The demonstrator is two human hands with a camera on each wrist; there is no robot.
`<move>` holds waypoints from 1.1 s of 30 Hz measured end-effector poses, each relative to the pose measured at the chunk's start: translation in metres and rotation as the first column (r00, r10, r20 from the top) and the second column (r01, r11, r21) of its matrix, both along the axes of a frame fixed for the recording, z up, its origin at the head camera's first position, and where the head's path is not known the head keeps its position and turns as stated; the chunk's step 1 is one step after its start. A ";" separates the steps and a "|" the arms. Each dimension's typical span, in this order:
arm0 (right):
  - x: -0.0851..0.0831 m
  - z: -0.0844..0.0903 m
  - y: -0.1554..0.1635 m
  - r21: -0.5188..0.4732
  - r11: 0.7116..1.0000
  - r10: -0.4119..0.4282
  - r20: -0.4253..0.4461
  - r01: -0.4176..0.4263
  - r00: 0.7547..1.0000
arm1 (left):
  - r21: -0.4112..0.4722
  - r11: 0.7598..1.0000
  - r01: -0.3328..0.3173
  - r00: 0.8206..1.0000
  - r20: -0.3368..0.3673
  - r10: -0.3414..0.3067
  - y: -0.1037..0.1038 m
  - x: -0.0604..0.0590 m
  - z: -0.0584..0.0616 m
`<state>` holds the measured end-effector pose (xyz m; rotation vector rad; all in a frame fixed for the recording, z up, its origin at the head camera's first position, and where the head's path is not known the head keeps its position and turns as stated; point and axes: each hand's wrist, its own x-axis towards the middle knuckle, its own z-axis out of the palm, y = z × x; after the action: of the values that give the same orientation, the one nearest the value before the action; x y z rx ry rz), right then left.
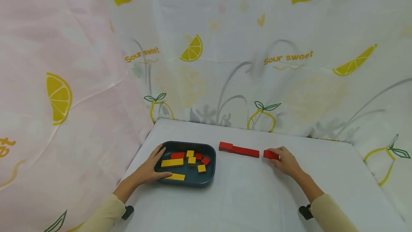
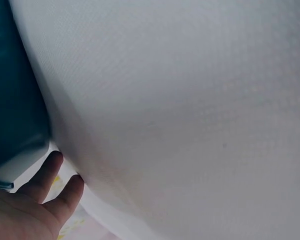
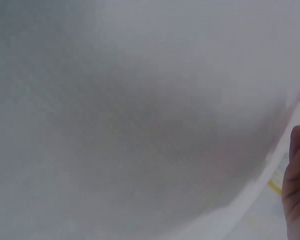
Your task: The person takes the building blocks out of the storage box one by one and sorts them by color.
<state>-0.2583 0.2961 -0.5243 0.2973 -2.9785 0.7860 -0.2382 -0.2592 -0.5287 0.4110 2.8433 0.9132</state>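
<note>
My left hand [image 1: 150,167] rests at the left end of a dark blue-green tray [image 1: 206,183], fingers spread along its rim and thumb reaching over a yellow block [image 1: 177,177]. In the left wrist view, two straight fingers show beside the tray [image 2: 15,100]. My right hand [image 1: 288,163] pinches a short red block [image 1: 271,154] between thumb and fingers, just above or on the table. Left of it, a small gap away, lies a long red bar [image 1: 246,151], which meets another red block [image 1: 226,146] at its left end.
Inside the tray are several red and yellow pieces, among them a long yellow block [image 1: 172,163], a red block [image 1: 177,155] and a yellow cube [image 1: 201,168]. A white cloth covers the table [image 1: 251,196]. A lemon-print curtain [image 1: 225,81] hangs behind the table and at its left.
</note>
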 end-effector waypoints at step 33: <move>-0.011 -0.010 0.006 0.034 0.998 -0.048 0.162 0.043 0.986 | 0.037 0.999 -0.001 1.000 -0.008 0.002 0.000 0.001 -0.001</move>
<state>-0.2695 0.3022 -0.5348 0.1733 -3.1396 0.7977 -0.2374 -0.2594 -0.5294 0.4174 2.8381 0.9678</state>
